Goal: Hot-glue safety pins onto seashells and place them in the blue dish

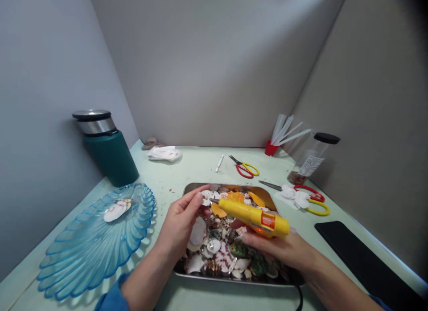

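Above a metal tray (234, 280) heaped with shells, my right hand (277, 246) grips a yellow glue gun (245, 213), its small light glowing orange-red. The nozzle points left and meets, or nearly meets, a small white shell (207, 196). That shell is pinched between the thumb and fingers of my left hand (185, 213). Beneath both hands lie white, striped, orange and green shells, such as a pink-striped scallop shell (225, 257). A dark cord runs down from under my right hand.
A blue shell-shaped dish (96, 253) with a shell (117, 210) on it is at left, before a green bottle (110, 155). Behind the tray lie small scissors (245, 166) and a marker (220, 163). Right are glue sticks (284, 129), a jar (310, 159), larger scissors (314, 199) and a black slab (361, 262).
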`<move>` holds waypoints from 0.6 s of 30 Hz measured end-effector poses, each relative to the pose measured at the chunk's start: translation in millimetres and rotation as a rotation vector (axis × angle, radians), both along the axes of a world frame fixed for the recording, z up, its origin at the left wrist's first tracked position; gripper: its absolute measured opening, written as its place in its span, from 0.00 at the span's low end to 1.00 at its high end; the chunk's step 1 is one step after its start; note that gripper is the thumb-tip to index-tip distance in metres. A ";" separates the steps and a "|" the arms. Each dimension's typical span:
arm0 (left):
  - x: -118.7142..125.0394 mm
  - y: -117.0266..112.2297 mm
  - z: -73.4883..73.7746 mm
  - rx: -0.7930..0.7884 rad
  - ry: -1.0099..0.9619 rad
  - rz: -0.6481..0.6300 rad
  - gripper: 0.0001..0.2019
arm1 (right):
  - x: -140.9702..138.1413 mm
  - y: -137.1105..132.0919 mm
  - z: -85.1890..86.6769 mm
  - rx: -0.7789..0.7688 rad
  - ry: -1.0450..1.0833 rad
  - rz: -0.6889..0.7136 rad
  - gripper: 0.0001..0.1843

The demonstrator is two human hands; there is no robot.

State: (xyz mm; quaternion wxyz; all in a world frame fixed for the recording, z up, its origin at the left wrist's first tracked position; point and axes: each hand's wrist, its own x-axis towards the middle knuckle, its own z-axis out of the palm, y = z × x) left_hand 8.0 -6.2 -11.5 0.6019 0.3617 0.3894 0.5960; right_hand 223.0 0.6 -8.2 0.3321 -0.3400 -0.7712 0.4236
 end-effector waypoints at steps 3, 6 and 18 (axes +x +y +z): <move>0.1 0.6 -0.9 0.005 0.008 -0.002 0.16 | -0.1 0.3 0.8 -0.006 0.001 -0.023 0.12; -0.1 1.4 -2.0 0.000 0.019 0.000 0.16 | -0.4 0.3 1.9 0.006 -0.003 -0.011 0.10; 0.4 -0.1 0.5 0.022 0.030 -0.040 0.16 | -1.2 0.4 -1.6 0.056 -0.042 0.012 0.11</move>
